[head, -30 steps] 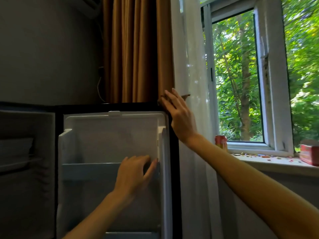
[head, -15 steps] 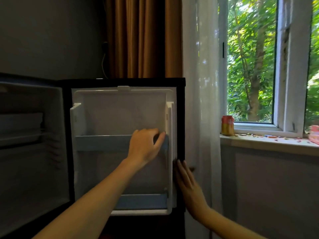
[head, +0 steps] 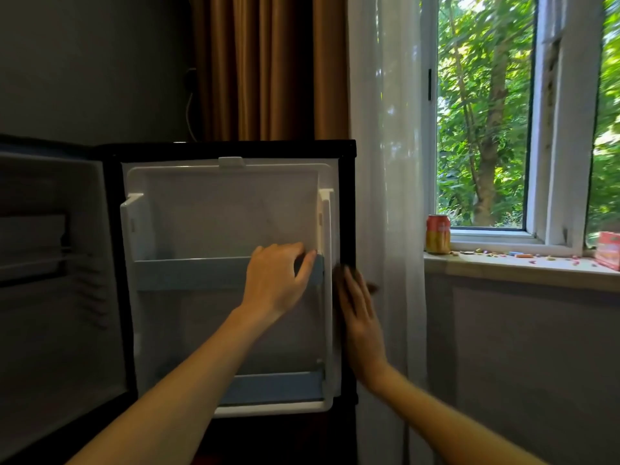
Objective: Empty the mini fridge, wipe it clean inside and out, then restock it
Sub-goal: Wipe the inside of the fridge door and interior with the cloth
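Here, I am looking from head height at a black mini fridge [head: 110, 209] that fills the left and middle of the view. Its door [head: 231, 203] is swung wide open toward me and its dim cabinet interior [head: 50, 313] sits to the left. Both the white door liner and the cabinet look bare of food. The left grip [head: 278, 280] has its fingers curled over the top of the pale blue upper shelf rail [head: 188, 273], with the thumb on the rail's front, clamped on it. The right grip [head: 360, 317] lies flat, fingers straight and together, pressed against the door's black free edge, just beside a sheer white curtain [head: 385, 162]. Something dark shows under its fingertips, but I cannot tell whether it is a cloth. A second rail, the lower shelf rail [head: 275, 387], crosses the bottom of the liner. To the right, an orange soda can [head: 437, 233] stands on the windowsill [head: 503, 268], and a red box [head: 609, 250] sits well apart from it among small coloured bits. I judge the door to be stiff and light on its hinge, so it will swing away under a wiping push unless braced. The glossy plastic liner will be slippery when damp. The thin rail may flex or pop loose, so the solid outer edge is the safer hold.
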Demonstrator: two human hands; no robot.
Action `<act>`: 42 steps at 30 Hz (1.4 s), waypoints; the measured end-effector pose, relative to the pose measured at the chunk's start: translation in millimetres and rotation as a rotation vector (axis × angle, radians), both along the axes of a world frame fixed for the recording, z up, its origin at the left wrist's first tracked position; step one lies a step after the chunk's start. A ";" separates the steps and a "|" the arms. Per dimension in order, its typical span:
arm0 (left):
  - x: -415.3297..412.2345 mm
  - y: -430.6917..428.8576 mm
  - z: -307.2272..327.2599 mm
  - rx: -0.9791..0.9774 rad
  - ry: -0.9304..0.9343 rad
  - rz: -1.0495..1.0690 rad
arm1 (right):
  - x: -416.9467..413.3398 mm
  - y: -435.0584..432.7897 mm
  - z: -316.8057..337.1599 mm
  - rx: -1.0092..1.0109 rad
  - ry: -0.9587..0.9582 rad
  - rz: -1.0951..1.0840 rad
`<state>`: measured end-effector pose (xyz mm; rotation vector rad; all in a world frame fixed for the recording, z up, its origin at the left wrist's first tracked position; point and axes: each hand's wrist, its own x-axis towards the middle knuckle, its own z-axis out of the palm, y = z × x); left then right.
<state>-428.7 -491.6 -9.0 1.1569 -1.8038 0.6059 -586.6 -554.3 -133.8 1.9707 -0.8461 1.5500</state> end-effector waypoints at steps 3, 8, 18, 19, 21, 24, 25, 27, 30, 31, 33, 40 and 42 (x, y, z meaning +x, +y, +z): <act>0.6 -2.5 -0.9 -0.008 -0.001 -0.001 | -7.0 9.8 -100.2 0.184 0.068 0.002; 4.2 -5.9 0.1 -0.007 -0.024 0.005 | -2.9 25.2 -150.0 0.284 0.123 -0.015; 9.1 -2.5 -2.5 -0.106 -0.128 0.040 | -4.1 -20.6 204.0 -0.165 -0.049 0.138; 17.0 -0.2 -4.3 -0.128 -0.175 0.035 | -4.7 -21.8 233.0 -0.176 -0.064 0.122; 44.7 6.7 -8.1 -0.098 -0.242 0.060 | -5.8 -18.9 265.2 -0.169 -0.058 0.113; 118.0 16.1 -19.0 -0.087 -0.239 0.269 | -2.8 -4.7 272.5 -0.208 0.030 0.123; 143.6 21.8 -21.5 -0.087 -0.255 0.366 | 0.6 1.5 272.6 -0.240 0.066 0.113; 180.1 29.6 -23.6 -0.057 -0.329 0.469 | 14.7 14.6 275.6 -0.299 0.133 0.102; 190.7 31.5 -24.6 0.054 -0.380 0.465 | 66.7 33.1 283.7 -0.387 0.332 0.143; 188.1 29.7 -26.4 0.074 -0.359 0.448 | 91.1 34.9 285.2 -0.407 0.397 0.126; 182.3 28.7 -29.5 0.111 -0.334 0.422 | 143.3 32.0 287.7 -0.373 0.434 0.105; 212.9 62.7 -45.9 0.102 -0.392 0.264 | 284.0 30.5 291.4 -0.136 0.566 0.313; 232.5 76.5 -57.0 0.125 -0.342 0.209 | 291.5 32.1 294.0 -0.148 0.623 0.290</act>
